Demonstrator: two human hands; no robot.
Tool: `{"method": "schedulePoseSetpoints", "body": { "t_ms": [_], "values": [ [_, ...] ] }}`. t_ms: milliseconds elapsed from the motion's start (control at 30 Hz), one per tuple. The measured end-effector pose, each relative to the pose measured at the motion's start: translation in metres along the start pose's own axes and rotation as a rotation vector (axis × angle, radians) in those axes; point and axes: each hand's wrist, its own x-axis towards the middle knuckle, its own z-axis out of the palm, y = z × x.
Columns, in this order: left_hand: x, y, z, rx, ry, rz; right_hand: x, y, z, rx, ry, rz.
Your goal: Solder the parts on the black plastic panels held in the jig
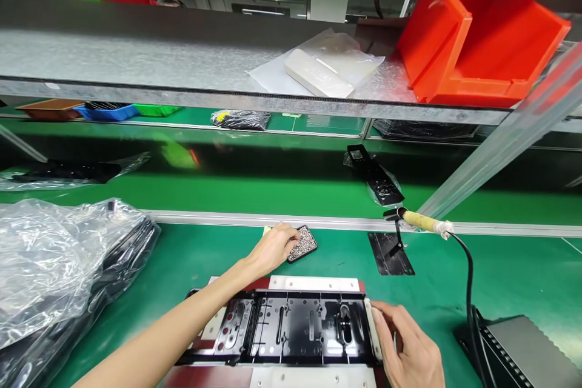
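The black panel lies flat in the red-and-white fixture on the green worktop — probably light, stiff and slippery, best held by its edges. The fingers of the left hand bunch over the speckled tray; whether they pinch anything cannot be told. The fingers of the right hand curl against the white end strip — grip unclear. Above, a metal shelf carries a red bin.

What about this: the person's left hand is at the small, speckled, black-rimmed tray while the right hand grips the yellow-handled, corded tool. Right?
No: the head view shows the right hand at the pale strip along the black plastic panel's right end, not on the yellow-handled tool. The left hand is at the speckled tray.
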Motion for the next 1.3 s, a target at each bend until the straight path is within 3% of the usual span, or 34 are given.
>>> {"method": "schedulePoseSetpoints", "body": {
  "t_ms": [300,500,667,767,867,1100,1300],
  "values": [
    [0.026,-0.005,0.024,-0.052,0.032,0.065,0.014,0.001,-0.013,0.039,-0.005,0.114],
    [0.033,-0.003,0.033,-0.042,0.054,0.027,0.027,0.000,-0.020,0.123,-0.031,0.209],
    [0.033,-0.003,0.030,-0.044,0.039,0.039,0.042,0.002,-0.019,0.271,-0.049,0.485],
    [0.033,-0.004,0.028,-0.065,0.034,0.058,0.056,0.000,-0.011,0.499,0.048,0.657],
    [0.031,-0.005,0.025,-0.104,0.055,0.045,0.074,0.001,-0.001,0.596,0.254,0.682],
    [0.018,0.004,0.011,-0.166,0.074,-0.063,0.128,0.013,0.006,0.358,0.590,0.550],
    [-0.020,0.036,-0.020,-0.211,0.072,-0.090,0.154,0.025,0.004,0.186,0.687,0.378]
  ]
}}
